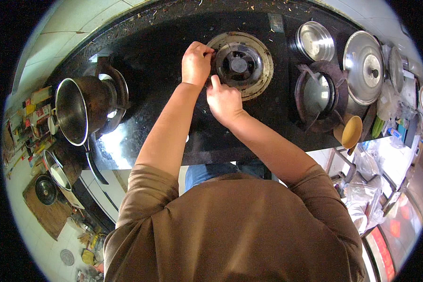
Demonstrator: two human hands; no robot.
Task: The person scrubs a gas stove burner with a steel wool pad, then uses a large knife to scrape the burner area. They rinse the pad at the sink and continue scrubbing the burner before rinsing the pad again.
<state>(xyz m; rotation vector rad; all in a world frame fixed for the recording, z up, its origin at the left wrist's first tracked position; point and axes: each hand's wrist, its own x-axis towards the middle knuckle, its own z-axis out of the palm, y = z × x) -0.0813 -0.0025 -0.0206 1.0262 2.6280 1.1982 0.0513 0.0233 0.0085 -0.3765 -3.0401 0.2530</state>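
A round pot lid (267, 67) with a stained metal rim and a dark, glossy centre is in front of me over the black cooktop (162, 46). It has a grey round knob (238, 65) in its middle. My left hand (196, 65) is at the lid's left rim, its thumb and fingertips pinched together there. Close to the lower left rim is my right hand (226, 102), one digit pointing up and the other fingers curled. Whether those fingers grip the rim is hidden by the hand itself.
On the left burner, a saucepan (70, 112) lies tipped, its handle past the counter edge. To the right are a burner with a pan support (320, 97), a steel bowl (315, 41), a large metal lid (363, 67) and a yellowish cup (350, 132) by the front edge.
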